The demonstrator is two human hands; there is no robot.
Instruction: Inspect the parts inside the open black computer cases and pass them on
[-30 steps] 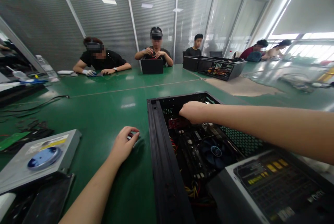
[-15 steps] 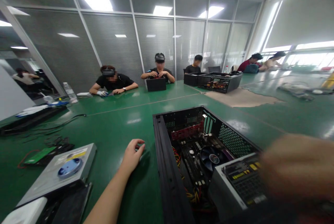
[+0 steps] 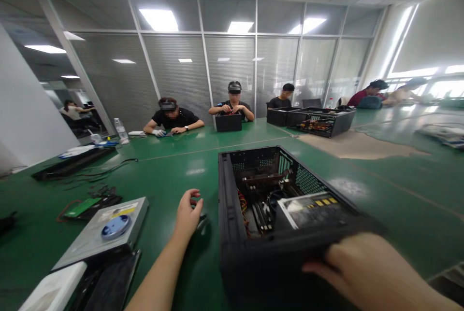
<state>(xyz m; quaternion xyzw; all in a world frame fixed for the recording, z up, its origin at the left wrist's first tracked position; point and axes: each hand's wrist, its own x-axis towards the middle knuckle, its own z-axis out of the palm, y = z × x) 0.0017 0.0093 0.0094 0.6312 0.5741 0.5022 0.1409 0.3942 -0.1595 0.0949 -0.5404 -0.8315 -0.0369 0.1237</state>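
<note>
"What's the largest thing in front of you?"

"The green table [image 3: 163, 188], spreading well past both my arms."

"And next?"

"The black computer case [image 3: 275, 248], just right of the middle, its open side facing up."

"Anything inside it?"

"A power supply [image 3: 308, 209] with a yellow-marked label, at the end nearest me."

"What lies to your left?"

"A silver optical drive [image 3: 96, 250], well apart from the case."

"Your grip?"

"My right hand [image 3: 357, 262] is against the case's near end, thumb along its face. It's blurred and the other fingers are hidden, so I can't tell whether I'm grasping it. My left hand [image 3: 189, 209] is beside the case, loosely curled, holding nothing."

"And the smallest?"

"A round blue piece [image 3: 116, 227], lying on top of the drive."
</note>
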